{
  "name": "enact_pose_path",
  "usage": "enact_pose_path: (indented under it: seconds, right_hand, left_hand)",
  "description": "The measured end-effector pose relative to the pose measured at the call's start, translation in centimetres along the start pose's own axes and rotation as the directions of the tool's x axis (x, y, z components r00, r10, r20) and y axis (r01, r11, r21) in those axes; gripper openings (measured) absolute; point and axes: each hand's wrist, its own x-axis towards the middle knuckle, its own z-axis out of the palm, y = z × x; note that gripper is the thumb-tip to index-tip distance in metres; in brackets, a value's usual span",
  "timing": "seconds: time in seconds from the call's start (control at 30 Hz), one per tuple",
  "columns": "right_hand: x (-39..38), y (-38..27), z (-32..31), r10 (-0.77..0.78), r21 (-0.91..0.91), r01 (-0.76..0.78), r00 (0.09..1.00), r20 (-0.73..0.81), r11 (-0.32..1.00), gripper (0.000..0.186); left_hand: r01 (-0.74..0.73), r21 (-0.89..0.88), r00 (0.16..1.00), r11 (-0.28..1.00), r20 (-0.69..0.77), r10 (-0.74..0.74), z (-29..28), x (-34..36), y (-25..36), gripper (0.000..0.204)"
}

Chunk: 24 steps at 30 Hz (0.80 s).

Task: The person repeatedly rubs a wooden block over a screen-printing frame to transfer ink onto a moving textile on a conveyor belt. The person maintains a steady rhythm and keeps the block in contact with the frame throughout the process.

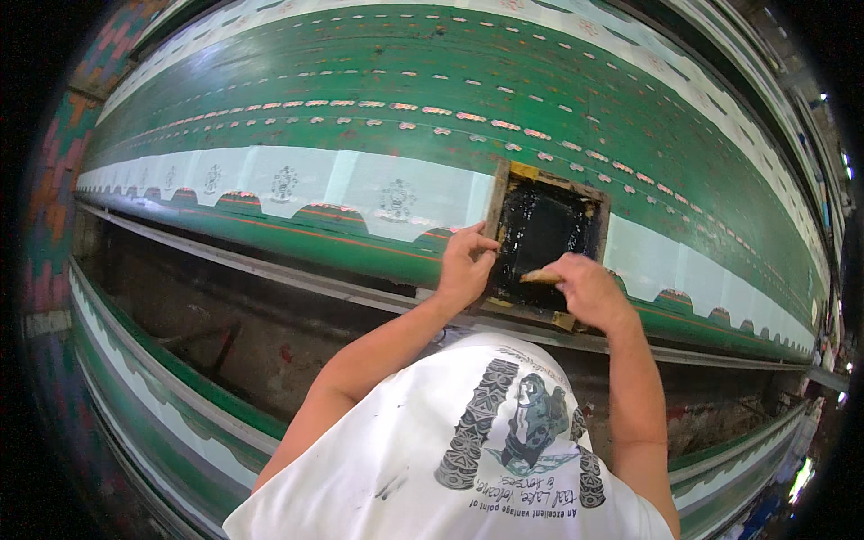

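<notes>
A small screen-printing frame [576, 185] with wooden sides lies on the long green table, its mesh [546, 227] coated with wet black ink. My left hand [465, 264] is closed on the frame's left side, near its lower corner. Inside the frame, my right hand [590, 290] grips the light wooden handle of a squeegee [540, 275]; the blade is lost in the dark ink. Under the frame runs a row of white fabric panels [342, 178] with scalloped lower edges. To the left, several panels bear a dark printed motif [397, 200].
The green table [360, 85] carries rows of small pink-and-white marks. More white fabric [585, 18] lines its far edge. A metal rail [261, 263] follows the near edge, with a dark gap beyond it. Another green table [171, 378] stands behind on the left.
</notes>
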Motion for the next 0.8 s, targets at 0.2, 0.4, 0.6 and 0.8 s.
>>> enact_pose_path:
  seconds: [0.2, 0.4, 0.6, 0.8]
  right_hand:
    - [7.0, 4.7, -1.6, -0.023, -0.089, -0.006, 0.947, -0.320, 0.996, 0.035]
    - [7.9, 5.4, -1.2, 0.036, -0.111, -0.079, 0.939, -0.343, 0.991, 0.041]
    - [4.4, 3.3, 1.7, -0.019, -0.171, -0.038, 0.948, -0.317, 0.985, 0.047]
    - [0.7, 0.1, 5.3, -0.072, -0.189, -0.001, 0.924, -0.376, 0.982, 0.045]
  left_hand:
    - [0.055, -0.024, 0.994, 0.998, 0.101, -0.052, -1.1, 1.3, 0.7, 0.021]
    - [0.091, 0.096, 0.977, 0.991, 0.183, -0.107, -2.0, 2.2, 1.5, 0.022]
    - [0.101, 0.058, 0.972, 0.993, 0.206, -0.111, -2.0, 2.5, 1.1, 0.023]
    - [0.104, 0.067, 0.976, 0.992, 0.187, -0.114, -2.2, 2.4, 0.7, 0.024]
